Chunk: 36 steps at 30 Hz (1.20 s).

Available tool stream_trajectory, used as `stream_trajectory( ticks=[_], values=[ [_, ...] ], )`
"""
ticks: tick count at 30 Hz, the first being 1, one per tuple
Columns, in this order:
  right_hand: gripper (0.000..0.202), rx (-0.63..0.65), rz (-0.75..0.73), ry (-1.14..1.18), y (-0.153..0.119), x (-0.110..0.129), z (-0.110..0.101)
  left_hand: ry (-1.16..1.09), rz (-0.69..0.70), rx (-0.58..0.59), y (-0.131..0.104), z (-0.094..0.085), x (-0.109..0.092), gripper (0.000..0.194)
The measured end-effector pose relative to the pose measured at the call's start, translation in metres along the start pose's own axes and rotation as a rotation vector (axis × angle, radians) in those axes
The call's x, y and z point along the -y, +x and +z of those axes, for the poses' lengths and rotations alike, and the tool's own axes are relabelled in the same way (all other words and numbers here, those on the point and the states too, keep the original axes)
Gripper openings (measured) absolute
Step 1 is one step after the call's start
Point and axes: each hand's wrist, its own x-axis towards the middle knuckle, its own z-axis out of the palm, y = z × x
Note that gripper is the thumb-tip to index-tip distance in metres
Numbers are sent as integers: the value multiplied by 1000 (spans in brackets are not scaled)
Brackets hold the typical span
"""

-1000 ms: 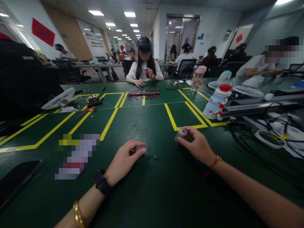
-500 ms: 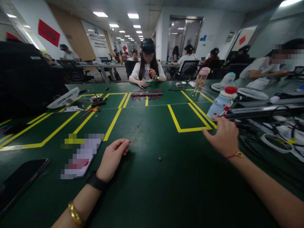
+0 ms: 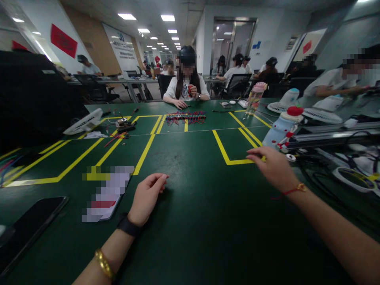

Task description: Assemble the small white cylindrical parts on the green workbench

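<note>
My left hand [image 3: 149,194] rests low over the green table [image 3: 190,229], thumb and fingertips pinched together. Whatever the pinch holds, if anything, is too small to make out. To the right, my right hand [image 3: 273,166] hovers palm down with fingers stretched towards the left, near the corner of a yellow tape outline [image 3: 237,162]. I see nothing held in it. Just behind it stands a light blue bottle [image 3: 277,132] with a red cap. A small white ring-shaped piece [image 3: 290,158] lies beside the right hand's back.
A pixelated phone-like item [image 3: 111,198] and a dark phone [image 3: 35,221] lie at left. Bundled wires [image 3: 185,117] sit before a person [image 3: 187,85] across the table. Cables [image 3: 314,170], metal rails [image 3: 335,136] and a tape roll [image 3: 353,178] crowd the right; a pink-lidded bottle [image 3: 255,99] stands farther back.
My right hand has shifted slightly left, its fingers now pointing more sideways. A small nut that lay between my hands no longer shows on the table. My left hand keeps its pinch.
</note>
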Motion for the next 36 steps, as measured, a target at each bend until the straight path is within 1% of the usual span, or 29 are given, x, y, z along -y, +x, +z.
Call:
stream_trajectory(
  ticks=[1, 2, 4, 6, 8, 10, 12, 15, 21, 25, 27, 31, 33, 36],
  values=[
    [23, -31, 56, -122, 5, -25, -15, 12, 2, -10, 0, 1, 0, 35],
    [24, -33, 140, -231, 9, -48, -28, 24, 4, -18, 0, 3, -1, 36],
    [28, 16, 318, -370, 10, -85, -48, 39, 2, -30, 0, 4, -1, 37],
    [30, 107, 444, -420, 7, -107, -58, 40, -5, -42, -1, 5, -1, 37],
    [30, 166, 509, -407, 4, -116, -59, 33, -10, -45, -1, 4, 0, 38],
    [31, 175, 536, -372, 2, -118, -57, 25, -13, -31, -1, 2, 1, 37],
    [32, 152, 528, -358, 2, -118, -54, 13, -17, -17, -2, 1, 1, 36],
    [33, 121, 501, -354, 3, -118, -53, 6, -21, -21, -2, 1, 0, 36],
    [36, 104, 514, -323, 2, -118, -52, 17, -10, -28, -3, -1, -1, 37],
    [36, 107, 470, -325, 3, -115, -48, 19, 1, -19, -3, -2, 1, 35],
    [37, 110, 463, -292, 3, -113, -46, 27, 1, -15, -3, -2, 2, 35],
    [41, 65, 549, -167, 1, -112, -45, 22, -4, -28, -3, -2, 2, 37],
    [38, 34, 580, -151, 0, -112, -44, 18, -3, -28, -4, -2, 2, 37],
    [32, -2, 575, -108, -2, -114, -41, 31, -3, -15, -4, -3, 2, 36]
  ],
)
